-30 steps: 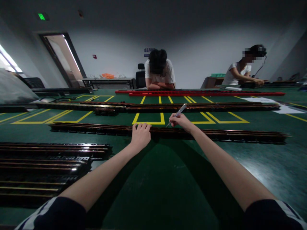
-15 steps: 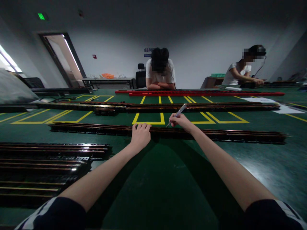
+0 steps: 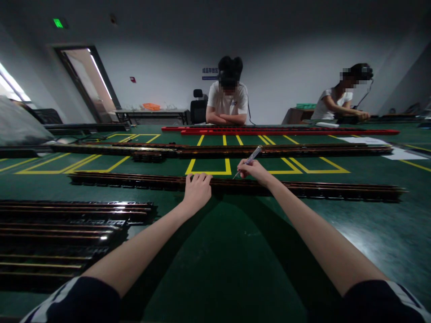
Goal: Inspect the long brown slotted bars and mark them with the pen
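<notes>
In front of me a long black rail (image 3: 323, 189) with copper-coloured strips lies crosswise on the green table (image 3: 215, 260). My left hand (image 3: 198, 192) rests on it left of centre, its fingers bent over the top and thumb side against the near edge. A slim screwdriver (image 3: 253, 154) with a clear handle is pinched in my right hand (image 3: 255, 170), held slanted like a pen. Its thin tip points down and left onto the rail, between my hands. What lies under the tip is too small to make out.
Several similar rails (image 3: 60, 229) lie at the near left. Beyond the worked rail run another row of dark rails (image 3: 269, 151) and red bars (image 3: 289, 132). Yellow tape (image 3: 208, 173) marks the table. One person (image 3: 227, 101) sits opposite, another (image 3: 336, 103) at the far right.
The person opposite has raised their head and shoulders slightly. My hands, the screwdriver and the rail show no visible shift.
</notes>
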A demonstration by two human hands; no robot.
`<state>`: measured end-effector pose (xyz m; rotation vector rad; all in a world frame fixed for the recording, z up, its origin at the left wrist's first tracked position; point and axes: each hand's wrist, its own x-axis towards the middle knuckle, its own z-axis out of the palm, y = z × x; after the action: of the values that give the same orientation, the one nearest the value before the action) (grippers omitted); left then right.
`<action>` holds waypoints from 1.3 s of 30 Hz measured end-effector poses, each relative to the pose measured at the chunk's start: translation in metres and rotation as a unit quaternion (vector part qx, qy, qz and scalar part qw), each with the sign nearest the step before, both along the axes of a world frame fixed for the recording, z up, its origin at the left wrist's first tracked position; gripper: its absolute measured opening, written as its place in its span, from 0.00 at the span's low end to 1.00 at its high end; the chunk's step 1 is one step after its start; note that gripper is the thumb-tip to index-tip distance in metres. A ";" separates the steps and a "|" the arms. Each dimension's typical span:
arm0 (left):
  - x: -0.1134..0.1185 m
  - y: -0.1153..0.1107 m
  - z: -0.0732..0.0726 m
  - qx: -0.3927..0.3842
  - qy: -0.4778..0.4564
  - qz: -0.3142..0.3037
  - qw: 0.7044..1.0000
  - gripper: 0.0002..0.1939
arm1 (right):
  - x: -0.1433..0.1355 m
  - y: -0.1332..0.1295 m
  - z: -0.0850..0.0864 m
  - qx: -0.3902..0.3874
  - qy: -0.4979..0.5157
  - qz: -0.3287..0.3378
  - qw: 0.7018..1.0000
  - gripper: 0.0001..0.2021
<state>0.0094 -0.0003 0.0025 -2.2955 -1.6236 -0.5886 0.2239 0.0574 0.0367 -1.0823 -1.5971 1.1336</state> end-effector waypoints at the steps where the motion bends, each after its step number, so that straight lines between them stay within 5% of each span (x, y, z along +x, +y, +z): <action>1: 0.000 0.000 0.000 -0.002 0.000 0.000 1.000 0.20 | 0.000 0.000 0.000 0.000 0.001 -0.002 1.000 0.07; 39: -0.001 0.001 0.004 -0.044 -0.016 -0.015 0.999 0.20 | -0.002 0.000 -0.007 0.000 0.015 -0.010 1.000 0.09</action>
<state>0.0085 0.0004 0.0067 -2.3884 -1.6638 -0.5731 0.2216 0.0579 0.0301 -1.0729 -1.5601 1.1318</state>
